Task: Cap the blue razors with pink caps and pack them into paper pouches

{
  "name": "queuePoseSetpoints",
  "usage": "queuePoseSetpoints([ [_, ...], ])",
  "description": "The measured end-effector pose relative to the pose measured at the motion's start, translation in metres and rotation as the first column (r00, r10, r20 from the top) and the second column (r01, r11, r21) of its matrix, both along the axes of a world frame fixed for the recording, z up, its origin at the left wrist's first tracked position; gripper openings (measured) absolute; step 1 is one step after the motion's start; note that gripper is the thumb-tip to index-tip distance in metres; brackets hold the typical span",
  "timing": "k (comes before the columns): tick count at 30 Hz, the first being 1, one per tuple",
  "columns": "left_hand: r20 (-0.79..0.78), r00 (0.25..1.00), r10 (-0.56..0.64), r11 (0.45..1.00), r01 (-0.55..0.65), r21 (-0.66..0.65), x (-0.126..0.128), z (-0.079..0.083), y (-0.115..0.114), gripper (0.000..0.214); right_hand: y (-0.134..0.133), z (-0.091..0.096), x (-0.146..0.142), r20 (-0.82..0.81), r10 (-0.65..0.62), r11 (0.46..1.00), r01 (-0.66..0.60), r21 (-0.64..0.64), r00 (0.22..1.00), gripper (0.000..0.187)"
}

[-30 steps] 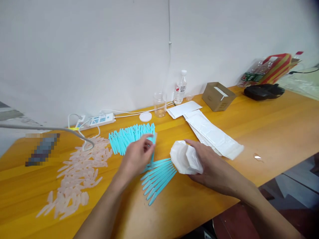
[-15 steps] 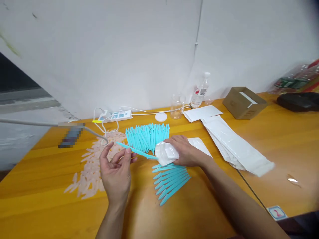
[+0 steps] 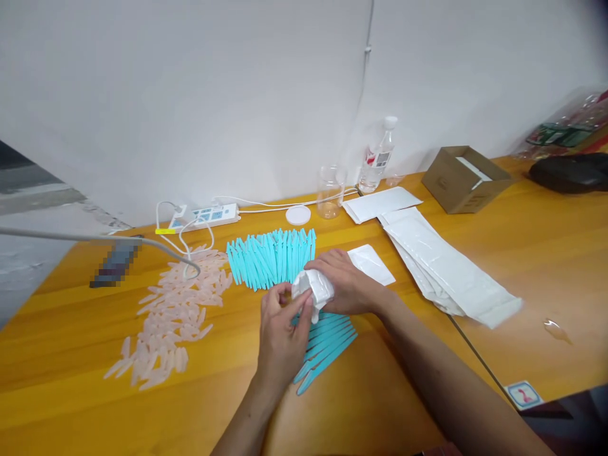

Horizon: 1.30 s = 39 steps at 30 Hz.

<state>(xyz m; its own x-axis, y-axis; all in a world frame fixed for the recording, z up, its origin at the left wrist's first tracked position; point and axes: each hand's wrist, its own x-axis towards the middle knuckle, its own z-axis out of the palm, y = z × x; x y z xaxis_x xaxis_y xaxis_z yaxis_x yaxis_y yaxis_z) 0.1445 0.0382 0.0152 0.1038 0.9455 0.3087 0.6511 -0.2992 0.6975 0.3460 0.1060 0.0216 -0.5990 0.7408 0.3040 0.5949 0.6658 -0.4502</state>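
Observation:
My right hand (image 3: pixel 349 288) grips a white pouch (image 3: pixel 314 286) held open toward the left, just above the table. My left hand (image 3: pixel 284 332) is pressed against the pouch's mouth with its fingers closed together; whatever they pinch is hidden. Under both hands lies a fan of turquoise plastic sticks (image 3: pixel 327 345). A longer row of the same turquoise sticks (image 3: pixel 270 256) lies just beyond. A flat white pouch (image 3: pixel 370 263) rests to the right of my right hand.
Pale pink plastic caps (image 3: pixel 173 310) are spread at the left. A stack of white pouches (image 3: pixel 446 266), a cardboard box (image 3: pixel 463 180), a clear cup (image 3: pixel 330 190), a bottle (image 3: pixel 377 158), a white lid (image 3: pixel 298 215) and a power strip (image 3: pixel 209 215) stand behind. The table edge (image 3: pixel 479 361) runs at right.
My left hand, which held one turquoise stick out to the left, has come in to the pouch's mouth; the stick no longer shows. My right hand stayed on the pouch.

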Motion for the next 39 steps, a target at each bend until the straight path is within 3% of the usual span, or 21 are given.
queuePoseSetpoints([
  [2, -0.005, 0.999, -0.051, 0.998, 0.051, -0.028, -0.010, 0.002, 0.004, 0.028, 0.002, -0.003, 0.004, 0.018, -0.004, 1.000, 0.004, -0.003, 1.000, 0.059],
  [4, -0.088, 0.983, -0.163, 0.979, 0.150, -0.139, -0.020, 0.004, 0.009, 0.026, 0.004, -0.006, 0.008, 0.016, 0.003, 1.000, -0.002, -0.026, 1.000, 0.064],
  [7, -0.301, 0.892, -0.337, 0.922, 0.248, -0.297, -0.022, 0.007, 0.018, 0.022, 0.006, -0.011, 0.014, 0.011, -0.017, 0.998, 0.017, -0.060, 1.000, 0.076],
  [9, -0.383, 0.854, -0.352, 0.921, 0.241, -0.308, -0.017, 0.009, 0.023, 0.022, 0.007, -0.014, 0.018, -0.004, -0.054, 0.995, 0.054, -0.078, 0.999, 0.082],
  [15, -0.426, 0.802, -0.418, 0.894, 0.282, -0.347, -0.003, 0.011, 0.028, 0.024, 0.008, -0.020, 0.025, -0.031, -0.025, 0.986, 0.020, -0.166, 0.999, 0.064],
  [19, -0.402, 0.761, -0.509, 0.851, 0.377, -0.364, -0.006, 0.012, 0.028, 0.025, 0.007, -0.024, 0.026, -0.028, -0.063, 0.980, 0.056, -0.192, 0.998, 0.075],
  [22, -0.333, 0.781, -0.528, 0.837, 0.412, -0.361, -0.019, 0.020, 0.022, 0.023, 0.005, -0.026, 0.029, -0.028, -0.092, 0.977, 0.085, -0.195, 0.995, 0.082],
  [25, -0.149, 0.901, -0.407, 0.881, 0.344, -0.326, -0.044, 0.036, 0.013, 0.014, 0.004, -0.025, 0.030, -0.044, -0.090, 0.975, 0.079, -0.206, 0.995, 0.081],
  [27, 0.113, 0.973, -0.201, 0.939, 0.224, -0.262, -0.059, 0.045, 0.008, 0.007, 0.003, -0.023, 0.029, -0.070, -0.083, 0.973, 0.066, -0.219, 0.994, 0.081],
  [29, 0.400, 0.916, 0.017, 0.978, 0.068, -0.199, -0.063, 0.049, 0.006, 0.028, 0.001, -0.020, 0.026, -0.098, -0.070, 0.973, 0.046, -0.227, 0.993, 0.081],
  [31, 0.580, 0.803, 0.138, 0.984, -0.044, -0.173, -0.053, 0.045, 0.006, 0.049, -0.001, -0.018, 0.023, -0.126, -0.057, 0.975, 0.028, -0.221, 0.990, 0.081],
  [34, 0.641, 0.736, 0.219, 0.973, -0.113, -0.203, -0.019, 0.028, 0.009, 0.045, -0.004, -0.015, 0.019, -0.175, -0.041, 0.980, 0.005, -0.200, 0.984, 0.079],
  [37, 0.559, 0.807, 0.194, 0.955, -0.026, -0.294, 0.013, 0.012, 0.010, 0.029, -0.004, -0.014, 0.018, -0.223, -0.022, 0.986, -0.016, -0.169, 0.974, 0.077],
  [39, 0.474, 0.872, 0.120, 0.943, 0.049, -0.329, 0.021, 0.007, 0.009, 0.032, -0.004, -0.015, 0.018, -0.240, -0.017, 0.989, -0.020, -0.148, 0.971, 0.073],
])
